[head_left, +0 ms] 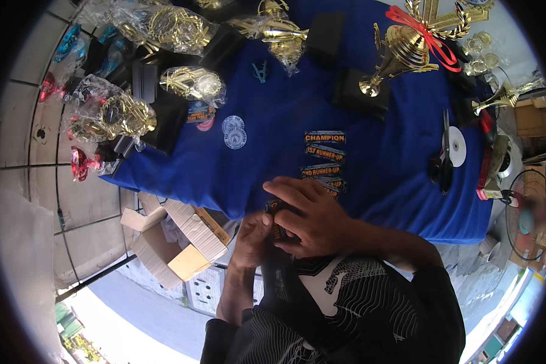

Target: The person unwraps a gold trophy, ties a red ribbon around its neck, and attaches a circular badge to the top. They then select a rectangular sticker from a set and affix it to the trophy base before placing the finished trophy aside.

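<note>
Close to my body, at the near edge of the blue-covered table [267,151], both hands are together on a small dark label strip [278,233] with orange lettering. My left hand [253,238] pinches it, thumb uppermost. My right hand [312,212] is curled over it from the right, covering most of the strip. Just beyond my right hand, several similar label strips [324,153] lie in a column on the cloth; the nearest are partly hidden by my fingers. Farther left lies a sheet of round blue-and-white stickers [234,132].
Gold trophies in clear plastic [191,85] crowd the far left. A large gold trophy [403,48] with a red ribbon stands on a black base at the far right. Scissors [446,158] and a white disc [457,147] lie right. An open cardboard box [164,246] sits below the table's left edge.
</note>
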`<state>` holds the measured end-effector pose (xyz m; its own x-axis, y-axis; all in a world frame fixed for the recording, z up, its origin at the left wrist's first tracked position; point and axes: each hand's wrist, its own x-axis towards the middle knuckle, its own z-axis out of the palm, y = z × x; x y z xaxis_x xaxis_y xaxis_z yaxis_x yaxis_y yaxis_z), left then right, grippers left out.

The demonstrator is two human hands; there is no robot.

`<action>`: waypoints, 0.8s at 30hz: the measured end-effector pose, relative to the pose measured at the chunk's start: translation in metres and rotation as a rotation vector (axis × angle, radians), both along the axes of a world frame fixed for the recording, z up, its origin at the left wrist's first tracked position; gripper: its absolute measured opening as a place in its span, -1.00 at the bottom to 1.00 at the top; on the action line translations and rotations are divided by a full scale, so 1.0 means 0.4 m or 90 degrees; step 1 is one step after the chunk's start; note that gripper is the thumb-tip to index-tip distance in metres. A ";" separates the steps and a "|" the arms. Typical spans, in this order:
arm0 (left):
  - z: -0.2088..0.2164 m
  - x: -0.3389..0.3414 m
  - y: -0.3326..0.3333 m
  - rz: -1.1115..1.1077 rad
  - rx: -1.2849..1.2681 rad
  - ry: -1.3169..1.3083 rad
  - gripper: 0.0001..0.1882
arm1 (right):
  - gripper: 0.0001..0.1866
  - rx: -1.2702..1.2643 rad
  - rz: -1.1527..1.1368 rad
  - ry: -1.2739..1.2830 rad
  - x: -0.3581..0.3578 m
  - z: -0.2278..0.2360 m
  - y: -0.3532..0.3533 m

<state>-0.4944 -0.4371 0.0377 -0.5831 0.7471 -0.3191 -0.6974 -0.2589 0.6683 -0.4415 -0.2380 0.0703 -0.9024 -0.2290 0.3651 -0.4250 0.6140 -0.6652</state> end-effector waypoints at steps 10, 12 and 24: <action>0.013 -0.039 0.023 0.149 -0.021 -0.011 -0.71 | -0.52 -0.016 -0.099 -0.007 -0.043 0.023 -0.036; 0.023 -0.072 0.010 0.067 0.017 -0.072 -0.73 | -0.58 -0.055 -0.080 -0.027 -0.054 0.028 -0.028; 0.048 -0.223 0.002 -0.099 -0.136 0.117 -0.93 | -0.51 -0.024 -0.171 -0.027 -0.040 0.026 0.007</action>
<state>-0.5835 -0.4363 0.0567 -0.5291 0.7596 -0.3783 -0.5806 0.0010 0.8142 -0.4576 -0.2353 0.0808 -0.9436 0.0341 0.3293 -0.2213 0.6751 -0.7038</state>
